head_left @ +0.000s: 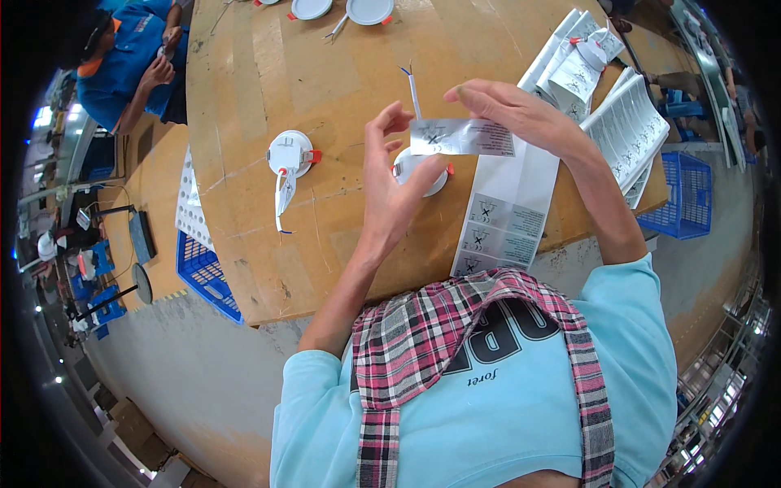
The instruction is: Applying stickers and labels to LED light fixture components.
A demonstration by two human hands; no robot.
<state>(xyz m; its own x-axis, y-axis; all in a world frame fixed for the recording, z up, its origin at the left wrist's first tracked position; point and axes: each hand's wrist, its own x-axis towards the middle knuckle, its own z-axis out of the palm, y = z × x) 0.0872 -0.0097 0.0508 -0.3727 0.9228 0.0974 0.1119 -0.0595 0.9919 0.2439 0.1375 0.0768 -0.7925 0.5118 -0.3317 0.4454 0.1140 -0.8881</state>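
Left hand (390,175): fingers partly curled, thumb and forefinger pinching the left end of a silvery label (460,137). Right hand (508,110): fingers extended, fingertips pinching the label's upper right edge. The label is held flat between both hands, above the bench (268,81). Directly beneath it lies a white round downlight (423,172) with red clips, partly hidden by the left hand; whether the hand touches it cannot be told. A white strip of label backing (504,211) lies just right of the lamp. A second downlight (290,154) sits further left. Label sheets (630,130) are stacked at far right.
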